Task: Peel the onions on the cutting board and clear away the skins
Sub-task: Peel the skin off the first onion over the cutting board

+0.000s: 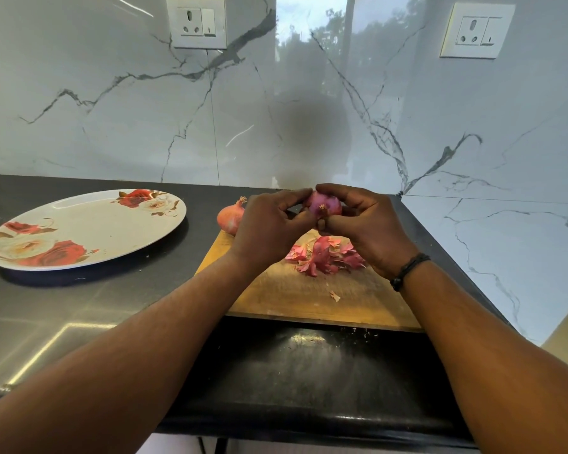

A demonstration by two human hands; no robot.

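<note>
**kitchen_lurker:** Wooden cutting board (309, 296) is the anchor here, so how far along is this, roughly?

**peelpal:** I'd say about halfway on the peeling, and nothing done on the clearing yet. Going big to small: off to the board's left sits a floral plate (86, 229) with nothing on it, well apart from the board. At the board's far left corner there's an unpeeled onion (231, 217), papery orange-brown coat fully on, dry tuft sticking up. Above the board's far edge, both hands hold the second onion (324, 204).

**kitchen_lurker:** And that one looks done?

**peelpal:** Nearly, I'd guess. It's glossy purple-pink, mostly bare, with a stubby dried end facing the camera. The left hand (269, 224) has its fingers curled around it from one side, and the right hand (364, 224) is curled on it from the other, thumb down by that end, seemingly picking at it.

**kitchen_lurker:** Skins?

**peelpal:** Pink skin pile (325, 257) in the board's middle, right below the hands, plus one stray flake (334, 295) nearer the front edge. All of that needs removing.
</note>
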